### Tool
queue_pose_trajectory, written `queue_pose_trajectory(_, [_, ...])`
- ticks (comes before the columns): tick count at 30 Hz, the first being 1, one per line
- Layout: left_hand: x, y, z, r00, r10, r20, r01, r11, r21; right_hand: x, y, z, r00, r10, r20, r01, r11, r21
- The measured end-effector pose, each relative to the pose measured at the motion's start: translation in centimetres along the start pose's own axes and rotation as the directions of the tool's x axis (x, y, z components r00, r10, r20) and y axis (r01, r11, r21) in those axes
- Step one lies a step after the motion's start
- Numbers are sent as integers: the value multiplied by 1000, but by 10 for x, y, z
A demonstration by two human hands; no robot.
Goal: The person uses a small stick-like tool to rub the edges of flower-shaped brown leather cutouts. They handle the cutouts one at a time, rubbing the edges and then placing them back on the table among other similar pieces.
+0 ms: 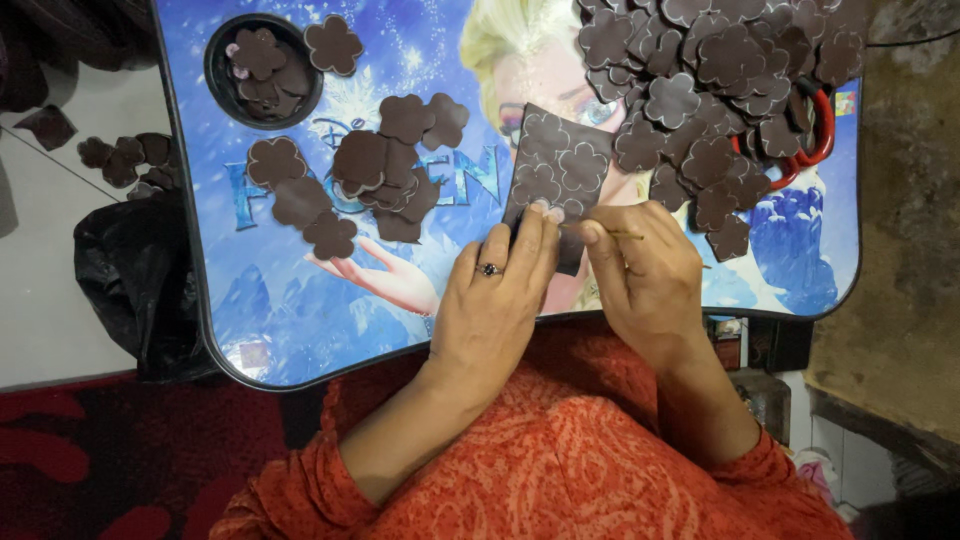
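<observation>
Blue printed tabletop (300,300), strewn with dark brown flower cut-outs (700,90). Left hand (495,300) pins a brown foam sheet (555,170), which extends away from the body beyond the fingertips. Right hand (645,270), just beside it, pinches a thin stick (620,234) lying crosswise at the sheet's near edge.

Red-handled scissors (818,130), black bag (135,280)

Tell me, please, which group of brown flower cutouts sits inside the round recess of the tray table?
The small cluster of flower cutouts at the table's far left corner; it lies inside the round black cup recess, while the other piles lie on the flat printed surface.
</observation>
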State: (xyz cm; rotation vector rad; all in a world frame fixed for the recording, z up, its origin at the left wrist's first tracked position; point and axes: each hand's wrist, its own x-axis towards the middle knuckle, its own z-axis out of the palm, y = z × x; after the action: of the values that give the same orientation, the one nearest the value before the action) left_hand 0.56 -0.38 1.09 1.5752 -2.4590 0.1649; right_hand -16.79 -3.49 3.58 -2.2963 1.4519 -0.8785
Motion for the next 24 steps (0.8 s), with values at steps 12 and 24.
queue_pose_trajectory(12, [1, -1, 2, 998, -3, -55, 2, 1000, -12, 4, 6, -1, 999, 17, -48, -17, 1000, 10])
queue_pose_trajectory(24, [1, -2, 1, 999, 14, -42, -16, 999, -42, 7, 5, 2, 1000, 22, -16, -23, 1000, -8])
